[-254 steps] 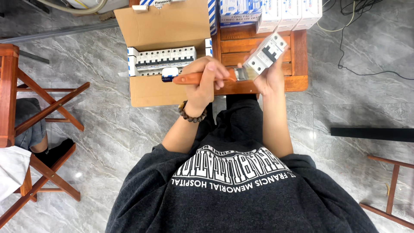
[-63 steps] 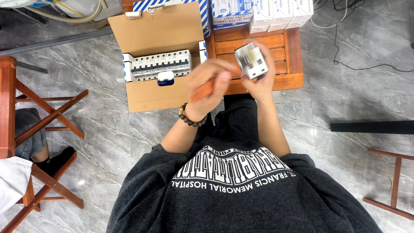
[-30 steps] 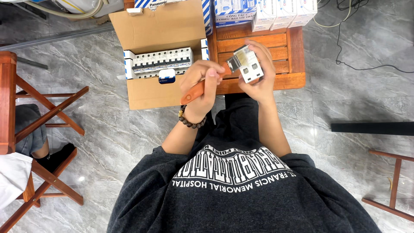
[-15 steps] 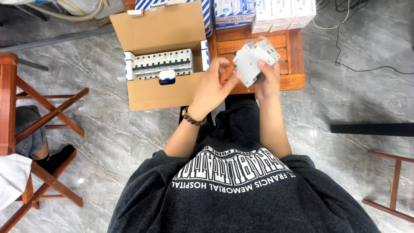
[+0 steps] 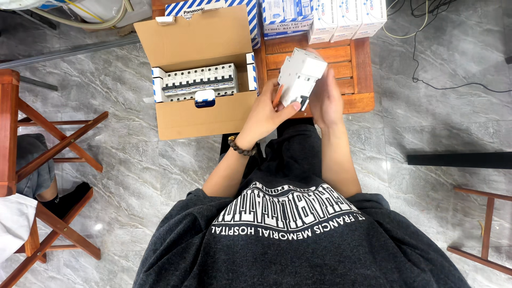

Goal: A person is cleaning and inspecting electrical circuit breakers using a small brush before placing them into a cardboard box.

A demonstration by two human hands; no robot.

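My right hand (image 5: 326,99) holds a white circuit breaker (image 5: 301,76) upright over the small wooden table (image 5: 358,60). My left hand (image 5: 265,111), with a bead bracelet on the wrist, is closed around an orange-handled screwdriver (image 5: 277,96). Only a short piece of the handle shows above the palm. The left thumb rests against the breaker's lower edge.
An open cardboard box (image 5: 198,116) to the left holds a row of white breakers (image 5: 200,80). White and blue cartons (image 5: 346,16) stand at the table's far edge. Wooden folding stools stand at left (image 5: 48,154) and right (image 5: 485,224). A black cable (image 5: 426,80) crosses the marble floor.
The breaker has been turned and raised, so its white side now faces up. The screwdriver, earlier pointed at the breaker, is now tucked into the left palm.
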